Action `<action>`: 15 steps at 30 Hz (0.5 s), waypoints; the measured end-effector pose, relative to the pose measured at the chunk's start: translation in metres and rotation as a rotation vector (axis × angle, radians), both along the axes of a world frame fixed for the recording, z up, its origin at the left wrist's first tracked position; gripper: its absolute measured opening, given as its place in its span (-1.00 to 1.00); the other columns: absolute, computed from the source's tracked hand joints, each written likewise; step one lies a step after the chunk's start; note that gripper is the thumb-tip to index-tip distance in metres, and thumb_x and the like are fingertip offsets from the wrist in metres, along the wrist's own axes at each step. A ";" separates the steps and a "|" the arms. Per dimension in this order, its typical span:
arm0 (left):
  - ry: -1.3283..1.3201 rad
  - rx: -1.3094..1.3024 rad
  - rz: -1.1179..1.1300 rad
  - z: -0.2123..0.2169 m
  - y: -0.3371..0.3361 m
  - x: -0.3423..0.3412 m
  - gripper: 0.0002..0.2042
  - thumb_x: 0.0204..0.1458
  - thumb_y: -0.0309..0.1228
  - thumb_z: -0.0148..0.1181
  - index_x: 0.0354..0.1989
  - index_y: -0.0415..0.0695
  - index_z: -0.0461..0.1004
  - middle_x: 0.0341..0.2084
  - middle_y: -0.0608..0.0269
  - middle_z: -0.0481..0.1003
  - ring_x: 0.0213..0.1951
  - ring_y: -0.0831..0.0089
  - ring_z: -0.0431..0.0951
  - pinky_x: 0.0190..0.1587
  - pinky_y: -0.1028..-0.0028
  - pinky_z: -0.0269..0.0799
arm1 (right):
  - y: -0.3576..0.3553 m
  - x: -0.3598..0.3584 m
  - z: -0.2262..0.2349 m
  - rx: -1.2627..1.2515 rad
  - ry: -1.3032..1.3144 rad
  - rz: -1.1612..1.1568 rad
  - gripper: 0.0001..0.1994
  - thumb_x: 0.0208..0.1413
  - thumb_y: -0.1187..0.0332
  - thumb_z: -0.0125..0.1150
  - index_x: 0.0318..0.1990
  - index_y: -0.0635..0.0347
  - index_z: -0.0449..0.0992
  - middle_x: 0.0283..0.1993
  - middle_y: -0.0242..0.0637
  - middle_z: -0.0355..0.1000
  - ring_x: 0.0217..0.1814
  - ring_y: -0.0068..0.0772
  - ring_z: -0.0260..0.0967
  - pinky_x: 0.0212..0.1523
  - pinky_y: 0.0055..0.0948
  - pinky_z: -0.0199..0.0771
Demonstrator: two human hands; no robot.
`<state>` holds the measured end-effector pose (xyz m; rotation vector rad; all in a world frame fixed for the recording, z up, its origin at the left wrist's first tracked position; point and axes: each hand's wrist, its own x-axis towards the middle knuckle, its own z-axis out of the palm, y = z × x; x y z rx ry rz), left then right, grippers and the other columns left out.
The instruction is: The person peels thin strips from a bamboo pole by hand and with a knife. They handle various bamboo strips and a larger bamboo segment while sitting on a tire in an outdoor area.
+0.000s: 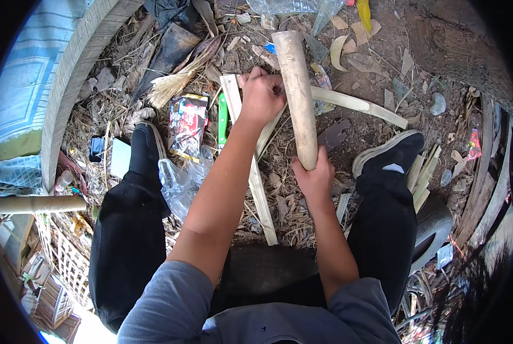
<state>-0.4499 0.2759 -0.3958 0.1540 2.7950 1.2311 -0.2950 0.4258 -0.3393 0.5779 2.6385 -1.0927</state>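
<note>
A thick, pale round wooden club (297, 92) stands out in front of me, its lower end gripped by my right hand (315, 178). My left hand (262, 97) is closed at the upper ends of pale split-wood strips, just left of the club. One wood strip (261, 200) runs down toward me, and another curved strip (359, 104) stretches right from behind the club. The left fingertips are partly hidden, so exactly which strip they pinch is hard to see. Beside the left forearm lies a green handle (222, 121) with a hole in it.
Between my shoes lie a shiny printed packet (187, 126) and a clear plastic bag (182, 180). Split wood pieces (423, 178) and a tyre (434, 229) sit by my right leg. A white lattice basket (67, 258) is at left. Dry leaves and litter cover the soil.
</note>
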 end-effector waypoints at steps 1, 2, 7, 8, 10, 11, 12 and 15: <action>0.003 -0.001 0.000 0.000 -0.001 0.000 -0.95 -0.28 -0.40 0.37 -0.58 -0.01 0.62 -0.69 0.36 0.46 -0.34 0.33 0.41 -0.07 0.27 0.11 | 0.000 0.001 0.000 -0.001 0.003 0.000 -0.62 -0.13 0.26 0.42 -0.22 0.25 0.40 -0.39 0.06 0.49 -0.37 0.16 0.53 -0.40 -0.04 0.51; -0.003 0.006 -0.009 0.001 -0.001 0.000 -0.93 -0.28 -0.38 0.38 -0.58 -0.02 0.63 -0.69 0.35 0.47 -0.34 0.33 0.41 -0.08 0.27 0.11 | 0.000 0.005 0.000 -0.061 0.090 -0.027 -0.62 -0.13 0.27 0.42 -0.22 0.25 0.40 -0.39 0.06 0.49 -0.37 0.17 0.52 -0.39 -0.04 0.51; 0.057 0.035 0.024 -0.004 0.000 0.000 -0.91 -0.29 -0.37 0.42 -0.57 0.00 0.63 -0.68 0.38 0.47 -0.36 0.34 0.41 -0.09 0.26 0.12 | 0.001 0.006 -0.001 -0.059 0.106 -0.019 -0.60 -0.15 0.27 0.43 -0.22 0.27 0.40 -0.39 0.08 0.49 -0.38 0.17 0.52 -0.38 -0.04 0.51; 0.076 0.021 0.021 -0.003 -0.001 0.000 -0.91 -0.30 -0.37 0.43 -0.58 0.00 0.62 -0.67 0.38 0.47 -0.36 0.35 0.41 -0.09 0.27 0.12 | 0.003 0.009 -0.003 -0.033 0.065 0.016 -0.60 -0.16 0.28 0.43 -0.22 0.27 0.41 -0.39 0.07 0.49 -0.37 0.16 0.53 -0.38 -0.04 0.52; 0.097 0.036 0.009 -0.004 -0.001 0.002 -0.90 -0.30 -0.37 0.42 -0.58 -0.02 0.62 -0.67 0.37 0.47 -0.36 0.35 0.41 -0.09 0.27 0.12 | 0.001 0.013 0.001 -0.070 0.132 0.020 -0.60 -0.16 0.28 0.43 -0.21 0.26 0.41 -0.40 0.03 0.50 -0.38 0.13 0.54 -0.38 -0.04 0.52; 0.115 0.048 -0.002 -0.004 -0.002 0.002 -0.90 -0.31 -0.37 0.42 -0.58 -0.03 0.62 -0.68 0.36 0.46 -0.36 0.35 0.41 -0.09 0.27 0.12 | 0.001 0.014 0.002 -0.074 0.131 0.020 -0.60 -0.16 0.28 0.43 -0.21 0.26 0.41 -0.40 0.03 0.50 -0.38 0.13 0.54 -0.38 -0.04 0.52; 0.117 0.099 0.035 -0.005 0.000 0.003 -0.91 -0.31 -0.39 0.42 -0.60 -0.02 0.60 -0.68 0.37 0.46 -0.36 0.34 0.40 -0.08 0.26 0.12 | 0.001 0.015 0.002 -0.096 0.166 -0.010 -0.60 -0.16 0.28 0.43 -0.20 0.26 0.42 -0.39 0.03 0.50 -0.38 0.13 0.54 -0.38 -0.05 0.53; 0.047 0.022 0.027 -0.011 -0.001 0.004 -0.90 -0.31 -0.39 0.43 -0.61 -0.01 0.59 -0.68 0.39 0.46 -0.33 0.35 0.40 -0.06 0.25 0.11 | 0.003 0.017 0.006 -0.007 0.064 0.015 -0.58 -0.16 0.30 0.44 -0.17 0.28 0.43 -0.37 0.04 0.52 -0.38 0.11 0.56 -0.38 -0.11 0.55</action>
